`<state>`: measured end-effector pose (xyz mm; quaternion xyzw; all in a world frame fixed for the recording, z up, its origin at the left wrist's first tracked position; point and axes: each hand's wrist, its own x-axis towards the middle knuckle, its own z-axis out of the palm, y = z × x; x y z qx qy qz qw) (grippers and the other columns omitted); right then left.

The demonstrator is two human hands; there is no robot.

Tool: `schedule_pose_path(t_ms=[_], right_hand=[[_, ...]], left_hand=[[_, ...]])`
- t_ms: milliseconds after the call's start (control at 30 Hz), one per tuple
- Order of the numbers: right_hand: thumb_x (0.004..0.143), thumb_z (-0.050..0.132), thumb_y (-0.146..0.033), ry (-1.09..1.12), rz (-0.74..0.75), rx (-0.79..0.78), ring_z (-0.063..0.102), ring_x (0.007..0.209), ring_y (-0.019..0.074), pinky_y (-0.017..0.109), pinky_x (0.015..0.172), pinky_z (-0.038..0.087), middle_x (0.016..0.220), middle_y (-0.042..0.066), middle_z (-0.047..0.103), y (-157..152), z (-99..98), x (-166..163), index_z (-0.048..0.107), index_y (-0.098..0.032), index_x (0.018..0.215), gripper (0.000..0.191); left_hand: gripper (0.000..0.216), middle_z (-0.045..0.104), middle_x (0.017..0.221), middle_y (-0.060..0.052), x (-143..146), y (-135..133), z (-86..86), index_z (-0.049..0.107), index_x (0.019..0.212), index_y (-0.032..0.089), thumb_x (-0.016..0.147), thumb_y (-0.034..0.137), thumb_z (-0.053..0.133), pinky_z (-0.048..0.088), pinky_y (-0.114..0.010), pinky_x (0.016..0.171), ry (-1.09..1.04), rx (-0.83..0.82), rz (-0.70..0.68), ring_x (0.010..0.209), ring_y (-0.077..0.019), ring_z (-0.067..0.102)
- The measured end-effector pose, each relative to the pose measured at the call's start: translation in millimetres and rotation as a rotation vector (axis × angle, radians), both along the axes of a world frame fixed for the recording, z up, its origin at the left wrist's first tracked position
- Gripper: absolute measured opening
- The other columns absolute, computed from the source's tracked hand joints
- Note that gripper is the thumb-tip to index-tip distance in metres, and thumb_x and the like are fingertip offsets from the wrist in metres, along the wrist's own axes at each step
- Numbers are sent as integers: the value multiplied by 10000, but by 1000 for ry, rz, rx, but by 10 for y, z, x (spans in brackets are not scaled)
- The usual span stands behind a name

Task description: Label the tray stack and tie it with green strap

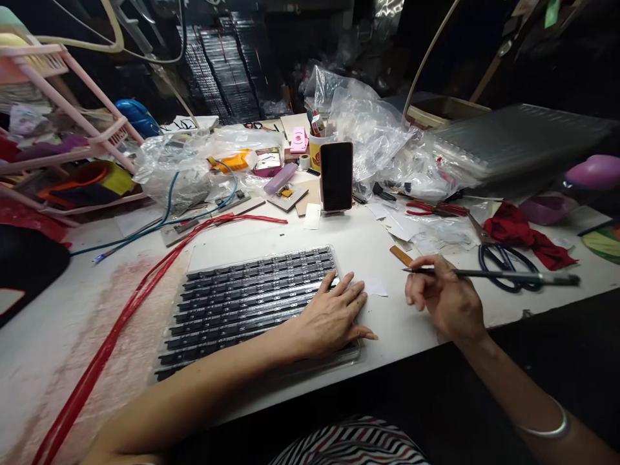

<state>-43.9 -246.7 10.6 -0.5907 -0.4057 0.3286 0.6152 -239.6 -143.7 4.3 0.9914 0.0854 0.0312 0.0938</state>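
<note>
A clear plastic tray of black strips in rows lies on the white table in front of me. My left hand rests flat on the tray's right end, fingers spread and open. To its right my right hand is closed around a long thin dark tool that points left, its tip above the table near a small wooden piece. A small white paper scrap lies between the hands.
A phone stands upright behind the tray. Red cable runs along the left. Black scissors, red pliers, red cloth and plastic bags clutter the right and back. A pink rack stands far left.
</note>
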Motion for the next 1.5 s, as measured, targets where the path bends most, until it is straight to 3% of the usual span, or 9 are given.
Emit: schedule_pose_path(t_ms=[100, 400, 600, 800, 967, 1067, 1200, 1300, 1500], right_hand=[[922, 305, -527, 202, 89, -56, 294, 380, 110, 255, 409, 273, 406, -73, 266, 107, -3, -80, 619, -203, 988, 456], [811, 616, -375, -205, 94, -91, 594, 745, 153, 288, 664, 490, 873, 39, 643, 202, -225, -57, 632, -200, 964, 232], [841, 570, -339, -185, 151, -61, 516, 555, 118, 256, 529, 437, 595, -31, 532, 226, -252, -56, 501, -203, 800, 158], [907, 475, -294, -603, 13, -17, 609, 794, 172, 335, 732, 481, 889, 53, 656, 88, -282, -146, 553, -201, 1053, 191], [897, 494, -271, -1036, 50, 33, 612, 825, 211, 389, 774, 449, 900, 79, 681, 5, -245, -183, 594, -195, 1014, 171], [913, 450, -284, -968, 162, 11, 607, 879, 205, 375, 784, 469, 929, 73, 678, 94, -219, -151, 595, -208, 1026, 199], [910, 460, -300, -777, 241, 2, 603, 911, 189, 359, 808, 489, 950, 56, 668, 202, -213, -69, 592, -224, 1035, 197], [903, 484, -340, -684, 238, -25, 594, 944, 195, 367, 832, 489, 977, 58, 658, 204, -231, -32, 600, -230, 1026, 202], [921, 449, -367, -372, 61, -17, 594, 935, 179, 339, 845, 481, 967, 41, 640, 155, -153, -16, 586, -227, 1093, 261]], left_hand=[[664, 468, 1377, -125, 2, 0, -12, 469, 1279, 121, 882, 621, 285, 152, -503, 1094, 4, -1, -6, 1353, -321, 282], [667, 515, 1311, -123, 7, 16, -8, 478, 1274, 134, 863, 634, 318, 201, -505, 1082, 5, -4, 5, 1337, -337, 305], [671, 523, 1303, -125, 4, 14, -4, 489, 1266, 131, 858, 638, 326, 208, -511, 1080, 0, -9, 7, 1335, -336, 309], [671, 527, 1290, -138, 7, 15, -10, 487, 1262, 127, 864, 635, 306, 194, -524, 1079, -1, -9, 14, 1323, -342, 326], [758, 547, 1251, -178, 30, -153, 3, 432, 1297, 89, 840, 677, 288, 118, -574, 1081, -17, -88, -15, 1339, -338, 295], [734, 489, 1349, -151, 47, -235, 50, 383, 1346, 142, 840, 671, 323, 128, -540, 1091, -62, -150, -115, 1350, -296, 282], [422, 621, 1180, -92, 48, -127, 125, 564, 1153, 180, 943, 467, 336, 229, -440, 1052, -139, -150, -99, 1238, -228, 435], [361, 618, 1180, -103, 27, 36, 130, 596, 1082, 165, 950, 396, 352, 249, -465, 1013, -121, -85, 21, 1226, -255, 442], [529, 566, 1229, -124, 29, 103, 64, 513, 1206, 162, 912, 555, 315, 183, -537, 1028, 3, -62, -10, 1279, -308, 359]])
